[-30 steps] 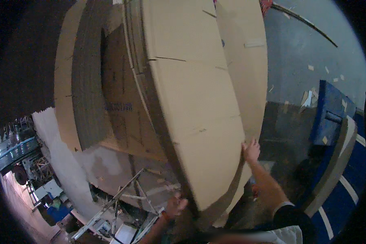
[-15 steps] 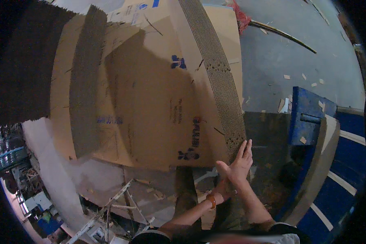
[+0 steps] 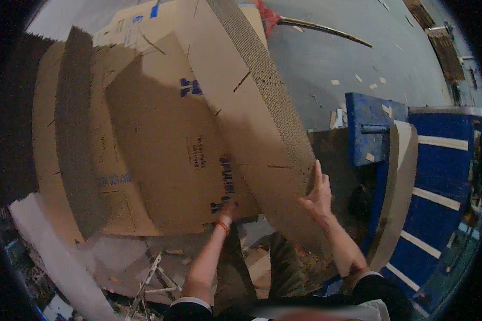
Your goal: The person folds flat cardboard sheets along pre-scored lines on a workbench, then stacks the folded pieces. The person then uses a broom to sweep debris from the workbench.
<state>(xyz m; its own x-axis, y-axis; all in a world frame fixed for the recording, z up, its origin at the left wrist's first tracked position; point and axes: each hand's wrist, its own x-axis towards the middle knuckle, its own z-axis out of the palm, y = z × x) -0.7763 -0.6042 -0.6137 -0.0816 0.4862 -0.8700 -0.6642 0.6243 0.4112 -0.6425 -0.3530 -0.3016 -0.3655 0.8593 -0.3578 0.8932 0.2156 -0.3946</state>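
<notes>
A tall bundle of cardboard sheets (image 3: 241, 123) stands tilted on edge, its corrugated edges facing up and right. Against its near right corner rests my right hand (image 3: 320, 197), fingers stretched along the outer edge and thumb apart on the broad face. My left hand (image 3: 228, 209) is at the bundle's lower left, over the near edge of a flat printed cardboard sheet (image 3: 166, 160). Motion blurs its fingers, so its grip is unclear. An orange band circles the left wrist.
Another upright cardboard bundle (image 3: 75, 134) stands at the left. To the right are a blue slatted panel (image 3: 439, 171) and a long cardboard strip (image 3: 399, 187). A broom (image 3: 326, 29) lies beyond on the grey floor among scraps. A pale metal frame (image 3: 150, 283) sits near my legs.
My left hand has moved left, away from my right hand. The cardboard bundle has tilted, showing more of its broad face. The whole view has shifted right.
</notes>
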